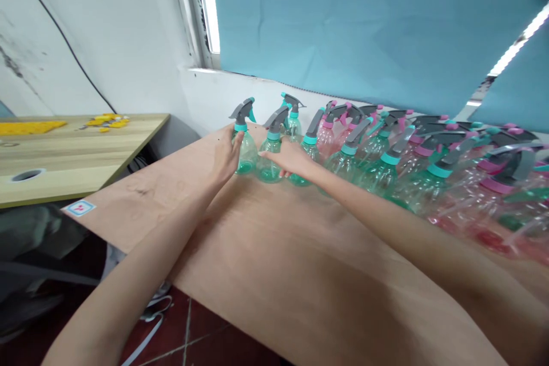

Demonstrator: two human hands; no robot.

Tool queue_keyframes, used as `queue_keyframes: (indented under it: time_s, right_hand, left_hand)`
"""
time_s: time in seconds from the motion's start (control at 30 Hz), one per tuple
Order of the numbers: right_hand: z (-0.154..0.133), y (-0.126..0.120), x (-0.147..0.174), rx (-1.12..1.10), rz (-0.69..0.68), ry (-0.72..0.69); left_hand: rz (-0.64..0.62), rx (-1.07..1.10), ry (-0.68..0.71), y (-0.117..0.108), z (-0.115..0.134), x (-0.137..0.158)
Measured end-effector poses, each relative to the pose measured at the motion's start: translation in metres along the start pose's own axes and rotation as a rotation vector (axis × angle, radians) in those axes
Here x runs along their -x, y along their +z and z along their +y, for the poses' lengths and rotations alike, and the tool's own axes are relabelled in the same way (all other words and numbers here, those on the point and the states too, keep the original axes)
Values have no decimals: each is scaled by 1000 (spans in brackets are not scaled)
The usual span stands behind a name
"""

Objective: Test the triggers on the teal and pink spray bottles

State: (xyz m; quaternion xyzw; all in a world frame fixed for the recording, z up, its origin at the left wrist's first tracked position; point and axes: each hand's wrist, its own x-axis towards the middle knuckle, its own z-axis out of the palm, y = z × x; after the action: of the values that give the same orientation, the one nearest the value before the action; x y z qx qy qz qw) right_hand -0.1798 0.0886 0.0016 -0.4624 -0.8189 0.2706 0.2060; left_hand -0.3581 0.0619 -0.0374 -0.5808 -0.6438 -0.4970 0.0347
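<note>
Two clear green spray bottles with grey trigger heads and turquoise collars stand upright side by side near the table's far left end. My left hand (229, 155) lies along the left side of the outermost spray bottle (247, 151), its fingers fairly straight and its palm facing the bottle. My right hand (291, 157) is closed about the right side of the neighbouring spray bottle (268, 167), with one digit stretched across its front. Part of that bottle is hidden by the hand. Just beyond my right hand stands another green spray bottle (312, 151), partly covered by the hand.
Several green and pink spray bottles (380, 174) crowd the table's back and right side along the wall. The brown wooden table (257, 246) has a small sticker (79, 207) at its left corner. A separate light table (60, 160) on the left carries yellow pieces (107, 120).
</note>
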Motion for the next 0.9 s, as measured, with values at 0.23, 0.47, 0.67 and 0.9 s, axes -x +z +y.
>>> queue_keyframes:
  time_s: [0.23, 0.47, 0.67, 0.9]
  right_hand:
    - [-4, -9, 35, 99, -1, -108]
    - [10, -23, 116, 182, 5, -216]
    - [29, -47, 183, 320, 24, -202]
    - [63, -84, 240, 344, 59, -168]
  left_hand:
    - [23, -1, -79, -10, 11, 7]
    - [94, 29, -50, -43, 57, 54]
    - [-209, 157, 89, -42, 116, 124]
    - [-585, 389, 165, 2, 188, 155]
